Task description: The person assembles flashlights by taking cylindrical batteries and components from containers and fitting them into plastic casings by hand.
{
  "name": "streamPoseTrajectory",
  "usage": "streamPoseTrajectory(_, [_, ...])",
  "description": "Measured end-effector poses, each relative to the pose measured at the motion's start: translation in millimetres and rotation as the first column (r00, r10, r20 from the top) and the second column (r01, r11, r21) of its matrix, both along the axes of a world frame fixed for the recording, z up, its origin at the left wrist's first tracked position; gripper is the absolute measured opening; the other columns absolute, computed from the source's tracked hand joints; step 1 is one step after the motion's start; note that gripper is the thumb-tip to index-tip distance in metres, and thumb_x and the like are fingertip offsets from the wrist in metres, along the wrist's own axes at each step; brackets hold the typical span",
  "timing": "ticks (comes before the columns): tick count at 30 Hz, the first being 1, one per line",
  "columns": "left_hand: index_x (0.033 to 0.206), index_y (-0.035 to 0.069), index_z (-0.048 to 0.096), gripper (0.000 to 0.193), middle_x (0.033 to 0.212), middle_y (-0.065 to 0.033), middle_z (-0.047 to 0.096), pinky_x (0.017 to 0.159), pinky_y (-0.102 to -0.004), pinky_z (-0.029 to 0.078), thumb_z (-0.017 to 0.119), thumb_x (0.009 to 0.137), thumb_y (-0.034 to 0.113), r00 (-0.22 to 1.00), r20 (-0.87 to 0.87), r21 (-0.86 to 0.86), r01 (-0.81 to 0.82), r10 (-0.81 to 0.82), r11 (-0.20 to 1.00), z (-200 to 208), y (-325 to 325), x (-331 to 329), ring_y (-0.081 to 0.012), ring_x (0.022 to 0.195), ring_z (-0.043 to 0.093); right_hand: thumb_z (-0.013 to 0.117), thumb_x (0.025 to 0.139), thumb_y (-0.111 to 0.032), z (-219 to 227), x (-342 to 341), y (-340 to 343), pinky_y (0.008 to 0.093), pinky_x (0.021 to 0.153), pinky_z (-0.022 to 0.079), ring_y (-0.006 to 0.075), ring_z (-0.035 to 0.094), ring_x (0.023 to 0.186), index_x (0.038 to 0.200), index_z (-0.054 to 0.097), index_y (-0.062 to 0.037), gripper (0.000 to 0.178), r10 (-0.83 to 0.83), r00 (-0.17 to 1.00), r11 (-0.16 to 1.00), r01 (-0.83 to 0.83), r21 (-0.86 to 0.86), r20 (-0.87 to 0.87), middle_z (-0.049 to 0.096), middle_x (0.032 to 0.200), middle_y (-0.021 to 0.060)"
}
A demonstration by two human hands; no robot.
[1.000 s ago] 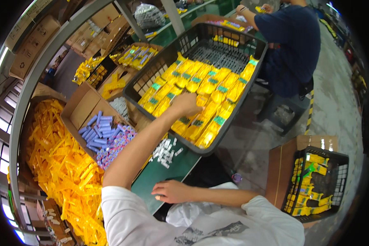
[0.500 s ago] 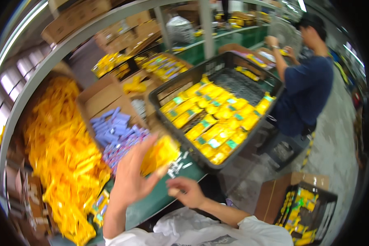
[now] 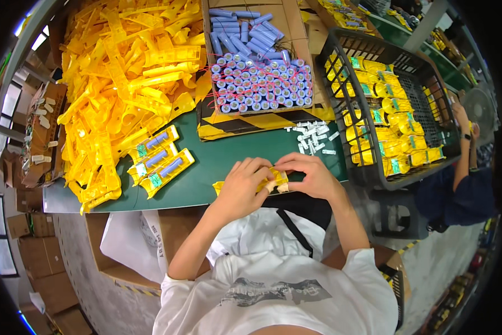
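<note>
- Your left hand and right hand, spread apart half a second ago, have come together near the table's front edge; your view has swung too, putting the black plastic crate on the right instead of mid-picture.
- You have both hands clamped on one yellow plastic casing, its long side running roughly left to right between them.
- Your left fingers curl over the casing's middle, and one end sticks out past that hand on the left.
- Your right thumb and forefinger pinch it at the other end; how firmly, you cannot tell from this view.
- Left of your hands, well apart from them, three filled casings lie side by side at a slant on the green tabletop, each with a lavender-blue cell and a small circuit board.
- Behind those, you have a big heap of yellow casings.
- Straight ahead of you, a cardboard box holds lavender-blue cylindrical cells, the nearer ones standing on end among red wires.
- Small white parts lie scattered just beyond your right hand.
- Rows of yellow packs fill part of the crate, to your right.
</note>
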State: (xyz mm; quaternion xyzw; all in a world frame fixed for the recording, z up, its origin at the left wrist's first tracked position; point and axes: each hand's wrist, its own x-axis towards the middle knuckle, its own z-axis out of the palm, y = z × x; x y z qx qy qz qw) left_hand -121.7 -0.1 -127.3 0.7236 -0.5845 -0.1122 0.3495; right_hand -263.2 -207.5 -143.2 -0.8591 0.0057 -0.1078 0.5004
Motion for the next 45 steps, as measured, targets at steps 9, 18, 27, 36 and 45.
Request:
streamPoseTrajectory(9, [0.099,0.002,0.066,0.014,0.113,-0.0107,0.069,0.09,-0.0442,0.049,0.076,0.091,0.007,0.995,0.062,-0.138,-0.073,0.082,0.988,-10.2,14.6,-5.5,-0.0325,0.104,0.064,0.087,0.077,-0.007,-7.2,-13.7,16.2,0.0376,0.094,0.059,0.0283,0.072,0.107,0.117,0.078,-0.0024,0.042,-0.091,0.995,0.993,0.094,-0.074,0.038,0.073,0.118,0.0097])
streamPoseTrajectory(18, [0.098,0.0,0.061,0.014,0.11,-0.0134,0.068,0.085,-0.045,0.053,0.073,0.093,0.004,0.988,0.088,-0.087,-0.12,0.127,0.989,-18.3,15.8,4.7,-0.0347,0.098,0.065,0.084,0.083,-0.013,8.5,-4.7,24.4,0.0392,0.093,0.057,0.0289,0.07,0.106,0.115,0.079,-0.0046,0.033,-0.108,0.994,0.985,0.106,-0.138,-0.005,0.073,0.115,0.0092])
streamPoseTrajectory(27, [0.092,-0.003,0.063,0.01,0.109,-0.0175,0.068,0.088,-0.0457,0.055,0.072,0.09,0.0,0.991,-0.086,-0.14,-0.112,0.1,0.984,-14.9,17.4,12.6,-0.0369,0.101,0.065,0.086,0.084,-0.014,5.0,3.7,26.3,0.0394,0.085,0.06,0.0289,0.073,0.099,0.102,0.08,-0.0063,0.021,-0.136,0.988,0.941,0.153,-0.301,0.075,0.076,0.112,0.0088])
streamPoseTrajectory(36, [0.094,-0.003,0.062,0.011,0.109,-0.0182,0.068,0.086,-0.0457,0.056,0.073,0.09,-0.003,0.991,-0.066,-0.19,-0.129,0.119,0.973,-18.0,22.6,11.5,-0.0381,0.1,0.066,0.086,0.083,-0.014,-10.9,4.2,26.4,0.0396,0.08,0.061,0.0291,0.075,0.093,0.099,0.079,-0.0071,0.019,-0.064,0.968,0.891,0.165,-0.423,0.242,0.077,0.115,0.0082])
streamPoseTrajectory(45, [0.097,-0.004,0.06,0.013,0.111,-0.0192,0.067,0.091,-0.0462,0.054,0.072,0.093,0.0,0.994,-0.037,-0.129,-0.106,0.102,0.986,-13.1,23.7,12.0,-0.0386,0.104,0.064,0.084,0.086,-0.015,-14.0,2.0,28.4,0.0369,0.086,0.063,0.0275,0.075,0.101,0.105,0.08,-0.0073,0.021,-0.09,0.974,0.925,0.16,-0.345,0.21,0.078,0.115,0.0069])
